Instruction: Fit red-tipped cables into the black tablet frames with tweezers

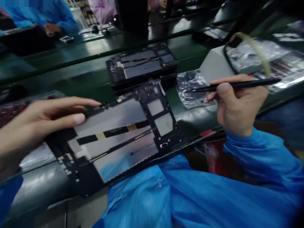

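Note:
An opened tablet (123, 139), with a silvery inner panel, black frame and dark flex strips, lies at a slant in front of me at the bench edge. My left hand (52, 118) grips its upper left corner, the thumb over the face and the index finger along the far edge; the other fingers are hidden. In my right hand (239, 104) is a pair of black tweezers (251, 83), pinched between thumb and fingers. Their tips point left, above a crinkled clear plastic bag (191, 87) and apart from the tablet.
Behind the tablet, a similar open unit (142, 61) rests on a dark stack. A white box (213, 63) and a yellowish curved band (256, 50) stand at right, near parts in plastic. Across the green bench (92, 71), people in blue and pink sleeves sit.

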Demonstrator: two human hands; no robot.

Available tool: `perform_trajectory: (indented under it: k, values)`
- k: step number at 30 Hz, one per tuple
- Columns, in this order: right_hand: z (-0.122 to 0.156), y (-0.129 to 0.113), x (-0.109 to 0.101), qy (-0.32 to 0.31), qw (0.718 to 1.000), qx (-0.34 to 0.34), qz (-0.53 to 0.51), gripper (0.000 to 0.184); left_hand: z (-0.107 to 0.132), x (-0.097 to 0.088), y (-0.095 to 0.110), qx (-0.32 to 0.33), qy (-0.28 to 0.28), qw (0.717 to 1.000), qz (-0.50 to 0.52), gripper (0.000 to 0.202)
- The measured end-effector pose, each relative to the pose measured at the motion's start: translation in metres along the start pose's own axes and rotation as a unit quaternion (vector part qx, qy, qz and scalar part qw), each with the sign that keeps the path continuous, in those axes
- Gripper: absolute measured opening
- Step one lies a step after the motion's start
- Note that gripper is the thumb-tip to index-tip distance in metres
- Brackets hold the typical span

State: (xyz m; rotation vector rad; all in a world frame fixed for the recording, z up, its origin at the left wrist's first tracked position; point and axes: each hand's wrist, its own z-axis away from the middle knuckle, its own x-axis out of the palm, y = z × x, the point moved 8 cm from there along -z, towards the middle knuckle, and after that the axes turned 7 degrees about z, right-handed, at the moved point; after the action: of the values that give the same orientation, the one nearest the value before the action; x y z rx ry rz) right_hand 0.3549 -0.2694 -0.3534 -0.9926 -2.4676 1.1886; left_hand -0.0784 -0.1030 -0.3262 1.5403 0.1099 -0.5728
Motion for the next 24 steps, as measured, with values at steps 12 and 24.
perform_trajectory:
  k: [12,24]
  values:
    - [-0.005,0.002,0.124,-0.258,0.965,0.002,0.046,0.013,-0.027,0.104,-0.033,0.173,-0.269,0.929,-0.185,0.038]
    - [-0.005,0.035,0.214,-0.406,0.909,-0.014,0.09,0.02,0.012,0.116,-0.036,0.228,-0.274,0.91,-0.213,0.047]
